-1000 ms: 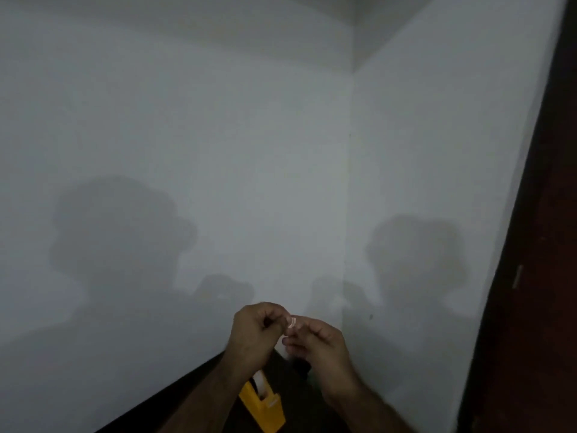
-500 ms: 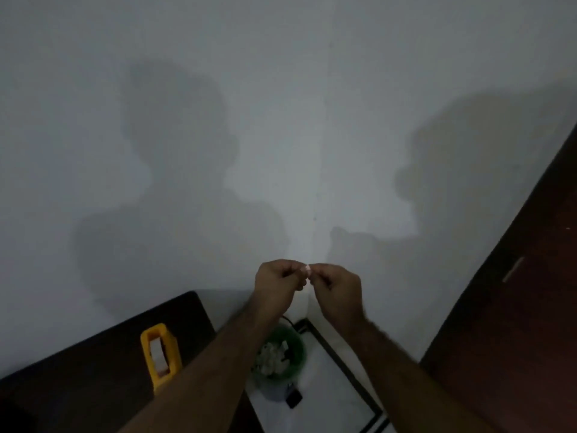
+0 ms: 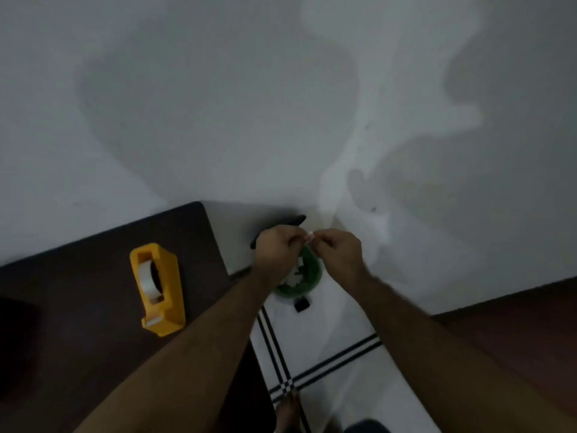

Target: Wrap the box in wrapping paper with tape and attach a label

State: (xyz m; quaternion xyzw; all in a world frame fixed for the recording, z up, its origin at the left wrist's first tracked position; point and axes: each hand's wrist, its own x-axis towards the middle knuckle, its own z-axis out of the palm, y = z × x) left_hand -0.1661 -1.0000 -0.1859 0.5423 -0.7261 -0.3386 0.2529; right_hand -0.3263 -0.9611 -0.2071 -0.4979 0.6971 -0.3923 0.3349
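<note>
Above the green round bin, left hand and right hand pinch one small white scrap; view has dropped, revealing yellow tape dispenser on dark desk left of bin. Box unseen.

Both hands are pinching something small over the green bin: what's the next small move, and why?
Probably let the scrap fall into the bin. The left hand and right hand pinch it directly above the bin, which already holds white scraps. The tape dispenser sits on the table; no box is in view.
</note>
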